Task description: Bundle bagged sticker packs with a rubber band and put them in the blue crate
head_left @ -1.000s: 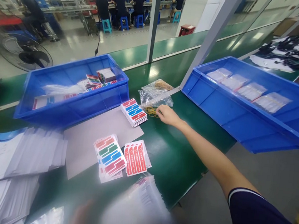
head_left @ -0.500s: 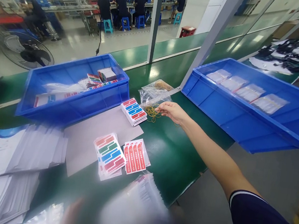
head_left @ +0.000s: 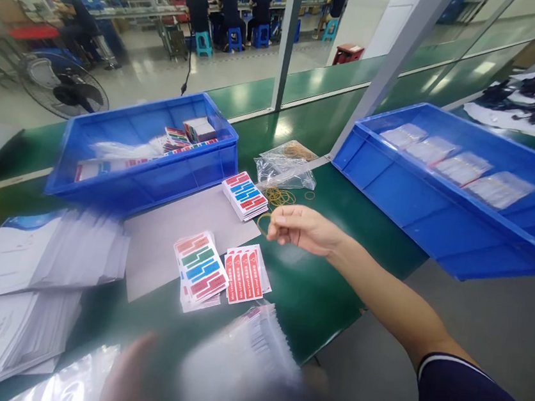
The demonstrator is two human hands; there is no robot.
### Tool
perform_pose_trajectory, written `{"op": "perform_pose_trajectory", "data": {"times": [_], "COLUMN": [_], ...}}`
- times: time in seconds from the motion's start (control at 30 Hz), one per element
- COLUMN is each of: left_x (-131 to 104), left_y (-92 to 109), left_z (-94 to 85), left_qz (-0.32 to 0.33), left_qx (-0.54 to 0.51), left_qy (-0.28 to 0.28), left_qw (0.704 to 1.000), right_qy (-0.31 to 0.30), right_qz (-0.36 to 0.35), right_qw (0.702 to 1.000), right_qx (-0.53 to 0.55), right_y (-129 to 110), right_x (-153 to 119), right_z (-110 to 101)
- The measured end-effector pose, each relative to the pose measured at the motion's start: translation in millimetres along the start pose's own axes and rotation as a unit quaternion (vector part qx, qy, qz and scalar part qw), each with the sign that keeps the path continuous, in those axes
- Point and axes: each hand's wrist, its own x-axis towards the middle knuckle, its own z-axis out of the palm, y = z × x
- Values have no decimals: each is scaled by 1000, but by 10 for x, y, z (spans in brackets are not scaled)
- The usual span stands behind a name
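My right hand point(head_left: 300, 229) is closed in a pinch on a yellow rubber band point(head_left: 259, 224), whose loop hangs out to the left of the fingertips. Just beyond it lies a loose pile of rubber bands point(head_left: 280, 197), beside clear plastic bags point(head_left: 283, 173). Left of the hand sits a stack of coloured label cards point(head_left: 243, 194). Nearer to me are a fanned set of similar cards point(head_left: 200, 267) and red label sheets point(head_left: 245, 275). At the bottom edge a smeared shape seems to be my left hand point(head_left: 127, 371); its fingers cannot be made out. A bundle of clear bags point(head_left: 246, 346) is close by, partly blurred.
A blue bin point(head_left: 154, 181) with cards and plastic stands at the left, another blue bin point(head_left: 407, 197) with bagged packs at the right. Paper booklets point(head_left: 36, 277) are piled at the left. A metal post point(head_left: 389, 66) rises behind. People sit at far benches.
My right hand has drawn back from the rubber band pile toward me, with one band now apart from the pile in its fingers. The view has shifted slightly.
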Motion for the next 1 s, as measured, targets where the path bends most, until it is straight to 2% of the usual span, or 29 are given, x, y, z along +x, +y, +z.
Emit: {"op": "perform_pose_trajectory", "data": {"times": [0.07, 0.1, 0.17, 0.2, 0.27, 0.37, 0.47, 0.53, 0.6, 0.67, 0.77, 0.87, 1.0], "left_x": [63, 98, 164, 190, 216, 190, 130, 97, 75, 63, 55, 46, 37], "left_y": [192, 298, 505, 593, 718, 787, 787, 780, 769, 753, 746, 778, 810], "left_z": [103, 166, 297, 355, 435, 464, 447, 435, 418, 391, 341, 314, 302], "left_qz": [-2, -8, 11, 25, 12, -60, -139, -169, -187, -209, -221, -216, -220], "left_qx": [-7, -13, -36, -48, -86, -204, -354, -390, -360, -296, -226, -226, -291], "left_qy": [-10, -35, -111, -167, -227, -269, -263, -267, -284, -292, -276, -250, -232], "left_qw": [1000, 999, 993, 985, 970, 939, 887, 865, 869, 885, 908, 916, 902], "right_qy": [-97, -152, -251, -284, -323, -319, -295, -296, -305, -310, -307, -305, -297], "right_qz": [44, 71, 120, 138, 162, 172, 168, 158, 146, 136, 129, 130, 124], "right_qw": [994, 986, 961, 949, 931, 930, 938, 940, 939, 939, 941, 942, 945], "right_qx": [2, 5, 17, 25, 44, 65, 71, 68, 67, 66, 58, 54, 59], "right_y": [107, 169, 294, 354, 453, 535, 552, 548, 538, 524, 498, 483, 469], "right_x": [-78, -107, -145, -156, -169, -193, -232, -257, -278, -295, -322, -348, -369], "right_z": [286, 423, 659, 752, 881, 957, 975, 992, 1018, 1041, 1056, 1050, 1039]}}
